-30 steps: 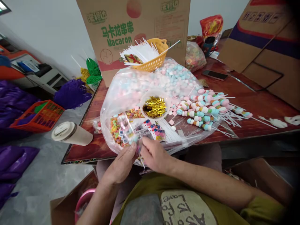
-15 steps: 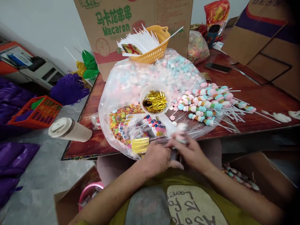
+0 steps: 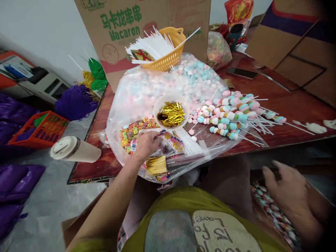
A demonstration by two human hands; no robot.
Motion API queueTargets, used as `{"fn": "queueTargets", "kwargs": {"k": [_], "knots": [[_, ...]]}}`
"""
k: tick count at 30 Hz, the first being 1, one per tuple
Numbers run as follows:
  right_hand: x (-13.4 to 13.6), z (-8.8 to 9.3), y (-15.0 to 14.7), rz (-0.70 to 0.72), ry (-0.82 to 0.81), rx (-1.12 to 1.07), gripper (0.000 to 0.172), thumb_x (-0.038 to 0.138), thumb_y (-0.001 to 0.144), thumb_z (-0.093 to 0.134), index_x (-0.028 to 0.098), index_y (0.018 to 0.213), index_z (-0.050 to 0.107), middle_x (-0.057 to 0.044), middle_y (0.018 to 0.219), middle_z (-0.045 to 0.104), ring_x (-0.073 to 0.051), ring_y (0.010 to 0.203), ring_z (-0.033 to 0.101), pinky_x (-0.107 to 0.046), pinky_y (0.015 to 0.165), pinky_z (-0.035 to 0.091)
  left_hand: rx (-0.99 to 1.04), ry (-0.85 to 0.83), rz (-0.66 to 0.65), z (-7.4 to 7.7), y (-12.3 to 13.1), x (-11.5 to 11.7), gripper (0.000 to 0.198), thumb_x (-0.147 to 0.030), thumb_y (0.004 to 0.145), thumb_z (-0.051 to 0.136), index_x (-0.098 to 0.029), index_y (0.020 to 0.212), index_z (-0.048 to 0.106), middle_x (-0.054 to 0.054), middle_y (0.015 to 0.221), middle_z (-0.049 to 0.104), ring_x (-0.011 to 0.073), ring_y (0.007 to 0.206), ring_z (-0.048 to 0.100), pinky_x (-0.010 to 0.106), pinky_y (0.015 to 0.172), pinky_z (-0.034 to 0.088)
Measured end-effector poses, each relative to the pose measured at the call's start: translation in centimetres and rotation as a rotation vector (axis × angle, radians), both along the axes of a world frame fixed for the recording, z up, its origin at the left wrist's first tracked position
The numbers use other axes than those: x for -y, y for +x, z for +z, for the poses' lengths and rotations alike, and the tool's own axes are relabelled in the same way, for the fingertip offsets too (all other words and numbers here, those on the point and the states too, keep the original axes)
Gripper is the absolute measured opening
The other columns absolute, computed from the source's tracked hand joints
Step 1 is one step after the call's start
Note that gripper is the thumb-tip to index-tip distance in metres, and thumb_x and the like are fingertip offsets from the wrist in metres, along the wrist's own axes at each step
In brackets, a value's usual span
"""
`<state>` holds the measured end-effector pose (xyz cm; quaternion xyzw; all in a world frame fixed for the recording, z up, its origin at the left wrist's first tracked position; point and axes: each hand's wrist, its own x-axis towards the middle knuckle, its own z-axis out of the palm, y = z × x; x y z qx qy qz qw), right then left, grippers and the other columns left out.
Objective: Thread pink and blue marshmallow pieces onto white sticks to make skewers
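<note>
My left hand (image 3: 147,142) is closed at the left end of the printed plastic wrappers (image 3: 172,141); whether it grips one is too small to tell. Just below lies a bundle of gold ties (image 3: 156,166). My right hand (image 3: 286,185) is off the table at the right, fingers spread, holding nothing, over a box of wrapped candy skewers (image 3: 275,213). A white bowl (image 3: 187,108) of gold ties stands behind the wrappers. Ring candies (image 3: 127,136) lie left of them. Unwrapped marshmallow skewers (image 3: 231,117) are piled on the table at the right.
A yellow basket (image 3: 173,59) of white sticks sits behind the large bag of marshmallows (image 3: 136,87). A lidded cup (image 3: 76,148) leans over the table's left edge. A phone (image 3: 242,73) lies at the back right, near a cardboard box (image 3: 294,45).
My left hand has moved up and left onto the wrappers. My right hand has gone right, over the box, and the marshmallow skewer it held no longer shows. Its fingers have opened.
</note>
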<state>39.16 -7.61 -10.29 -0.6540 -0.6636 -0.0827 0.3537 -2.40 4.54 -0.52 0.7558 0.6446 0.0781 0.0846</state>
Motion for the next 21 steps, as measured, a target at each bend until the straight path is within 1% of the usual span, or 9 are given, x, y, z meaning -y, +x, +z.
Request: {"fn": "queueTargets", "kwargs": {"k": [2,3,5,7,10,13,16,18,21], "knots": [[-3.5,3.0,-5.4,0.113,0.081,0.062,0.028,0.028,0.085,0.05,0.023,0.113,0.053,-0.015,0.103,0.06,-0.031,0.101,0.055,-0.045,0.084,0.042,0.051,0.026,-0.006,0.8,-0.6,-0.3,0.019,-0.027,0.081,0.054,-0.021,0.095,0.065,0.002,0.082,0.069,0.0192,0.083,0.061,0.035,0.088,0.039],[-5.2,4.4,-8.2,0.216,0.165,0.032,0.029,0.027,0.084,0.053,0.021,0.112,0.054,-0.013,0.104,0.061,-0.029,0.1,0.056,-0.044,0.087,0.043,0.062,0.035,-0.016,1.1,-0.9,-0.4,0.024,-0.025,0.08,0.054,-0.021,0.102,0.063,0.002,0.083,0.069,0.0189,0.083,0.061,0.034,0.088,0.04],[-7.7,6.8,-13.5,0.427,0.198,-0.007,0.024,0.024,0.084,0.052,0.017,0.106,0.057,-0.012,0.104,0.06,-0.026,0.1,0.055,-0.042,0.088,0.043,0.052,0.046,-0.042,1.4,-1.1,-0.7,0.033,-0.022,0.079,0.056,-0.019,0.112,0.06,0.002,0.084,0.069,0.0189,0.084,0.061,0.035,0.093,0.039],[-9.4,8.2,-17.8,0.535,0.167,-0.035,0.022,0.025,0.086,0.049,0.015,0.102,0.06,-0.012,0.104,0.061,-0.024,0.099,0.053,-0.04,0.088,0.041,0.014,0.04,-0.105,1.2,-1.2,-0.9,0.027,-0.023,0.082,0.053,-0.02,0.108,0.062,0.002,0.083,0.07,0.018,0.084,0.061,0.037,0.099,0.034],[-10.8,8.7,-21.7,0.624,0.016,-0.008,0.028,0.025,0.089,0.042,0.015,0.108,0.061,-0.012,0.11,0.06,-0.023,0.103,0.05,-0.038,0.089,0.037,-0.053,0.04,-0.245,0.5,-0.9,-0.8,0.027,-0.027,0.091,0.04,-0.022,0.101,0.064,0.002,0.09,0.071,0.0171,0.089,0.062,0.041,0.106,0.025],[-11.5,7.9,-23.5,0.612,-0.212,0.109,0.035,0.025,0.09,0.04,0.015,0.119,0.056,-0.012,0.113,0.059,-0.024,0.104,0.047,-0.037,0.086,0.034,-0.143,0.094,-0.298,0.4,-0.7,-0.5,0.034,-0.031,0.093,0.035,-0.022,0.119,0.055,0.007,0.11,0.067,0.0212,0.103,0.058,0.047,0.105,0.023],[-11.7,6.9,-23.4,0.555,-0.323,0.141,0.028,0.023,0.089,0.039,0.016,0.1,0.064,-0.011,0.091,0.064,-0.024,0.091,0.05,-0.037,0.079,0.034,-0.128,0.199,-0.247,1.5,-0.8,-0.2,0.034,-0.031,0.092,0.037,-0.021,0.12,0.054,0.008,0.118,0.063,0.0235,0.109,0.054,0.046,0.103,0.026],[-11.6,7.0,-22.6,0.493,-0.338,0.132,0.027,0.024,0.089,0.04,0.016,0.088,0.066,-0.011,0.085,0.064,-0.024,0.087,0.05,-0.037,0.077,0.034,0.005,0.222,-0.227,2.7,-0.8,0.0,0.031,-0.03,0.093,0.036,-0.02,0.107,0.061,0.007,0.106,0.067,0.0209,0.1,0.057,0.038,0.094,0.036],[-11.2,8.8,-21.1,0.485,-0.239,-0.061,0.033,0.035,0.087,0.045,0.014,0.106,0.062,-0.014,0.106,0.06,-0.026,0.097,0.048,-0.037,0.08,0.036,0.2,0.069,-0.351,4.8,-0.1,0.3,0.033,-0.033,0.093,0.036,-0.017,0.087,0.065,0.004,0.079,0.067,0.0152,0.077,0.059,0.026,0.075,0.043]]}}
